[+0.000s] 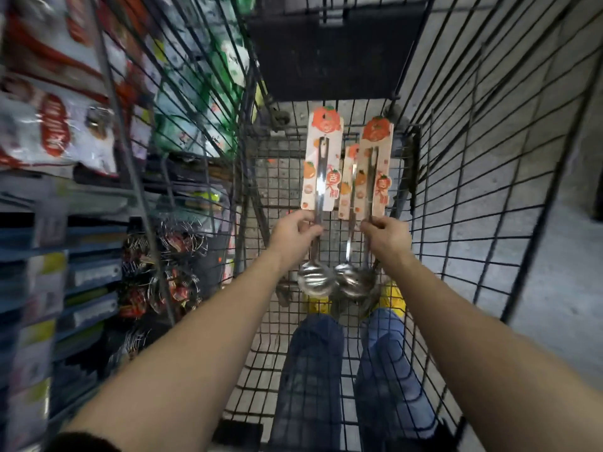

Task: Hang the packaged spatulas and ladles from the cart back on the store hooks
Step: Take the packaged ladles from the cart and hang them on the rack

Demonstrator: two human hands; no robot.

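Note:
My left hand (295, 234) grips the steel handle of one packaged ladle (321, 161), its orange-and-white card pointing away from me and its bowl (315, 280) hanging toward me. My right hand (386, 234) grips the handles of two more carded ladles (375, 168), with their bowls (354, 282) below my wrist. All three are held up inside the black wire cart (473, 207), above its mesh floor.
Store shelving stands along the left: red-and-white bags (55, 125) up high, green packs (202, 102), and hanging wire utensils with red labels (163, 265) lower down. Blue shelf rails (88, 275) run beneath. The cart's dark flap (329, 50) is at its far end. Grey floor lies to the right.

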